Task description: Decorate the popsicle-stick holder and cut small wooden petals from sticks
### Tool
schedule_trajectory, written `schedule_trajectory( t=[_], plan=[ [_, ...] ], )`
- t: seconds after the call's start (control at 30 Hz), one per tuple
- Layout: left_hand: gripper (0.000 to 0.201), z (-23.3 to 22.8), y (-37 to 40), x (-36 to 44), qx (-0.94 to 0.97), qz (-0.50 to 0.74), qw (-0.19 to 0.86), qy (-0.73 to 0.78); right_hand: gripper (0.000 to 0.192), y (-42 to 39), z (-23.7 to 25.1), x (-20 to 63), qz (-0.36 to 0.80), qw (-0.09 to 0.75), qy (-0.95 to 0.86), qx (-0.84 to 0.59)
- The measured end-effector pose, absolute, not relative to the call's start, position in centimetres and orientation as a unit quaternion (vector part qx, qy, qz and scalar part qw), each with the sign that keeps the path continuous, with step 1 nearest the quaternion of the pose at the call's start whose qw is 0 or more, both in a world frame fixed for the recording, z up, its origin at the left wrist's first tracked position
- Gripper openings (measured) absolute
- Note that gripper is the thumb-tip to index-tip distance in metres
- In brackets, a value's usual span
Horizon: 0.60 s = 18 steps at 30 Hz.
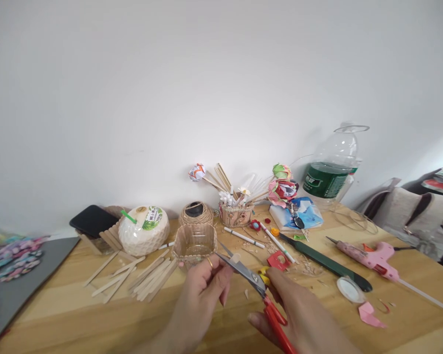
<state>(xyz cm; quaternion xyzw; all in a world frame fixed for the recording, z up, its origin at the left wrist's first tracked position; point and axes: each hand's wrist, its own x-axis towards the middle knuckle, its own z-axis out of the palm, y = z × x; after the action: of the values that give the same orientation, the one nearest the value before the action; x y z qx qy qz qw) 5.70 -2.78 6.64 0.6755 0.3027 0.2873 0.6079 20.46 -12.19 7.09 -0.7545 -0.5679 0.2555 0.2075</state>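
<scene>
My left hand (205,287), wearing a ring, is closed in a pinch at the scissor blades. A small pale piece (236,257) shows just above its fingertips, by the blades; its kind is unclear. My right hand (295,305) grips red-handled scissors (275,317), their blades parted and pointing left toward the left fingertips. A small yellow thing (264,275) is beside the right fingers, partly hidden. Behind the left hand stands a clear cup (195,241) with wooden pieces around its wall.
Craft sticks (157,278) lie left of the hands, near a wrapped coconut (143,236). Twine (195,214) and a decorated holder (236,216) stand behind. To the right are a green-handled tool (328,263), a pink glue gun (376,258) and a large bottle (330,169).
</scene>
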Motion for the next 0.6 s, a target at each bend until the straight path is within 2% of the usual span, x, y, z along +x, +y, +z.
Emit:
schedule_trajectory(
  t=[0.27, 0.6],
  plan=[
    [0.036, 7.1, -3.0, 5.5, 0.679, 0.275, 0.610, 0.302, 0.030, -12.6, 7.4, 20.7, 0.281, 0.212, -0.587, -0.730],
    [0.038, 7.4, -3.1, 5.4, 0.660, 0.255, 0.629, 0.321, 0.040, -13.0, 5.8, 21.4, 0.354, 0.231, -0.599, -0.680]
  ],
)
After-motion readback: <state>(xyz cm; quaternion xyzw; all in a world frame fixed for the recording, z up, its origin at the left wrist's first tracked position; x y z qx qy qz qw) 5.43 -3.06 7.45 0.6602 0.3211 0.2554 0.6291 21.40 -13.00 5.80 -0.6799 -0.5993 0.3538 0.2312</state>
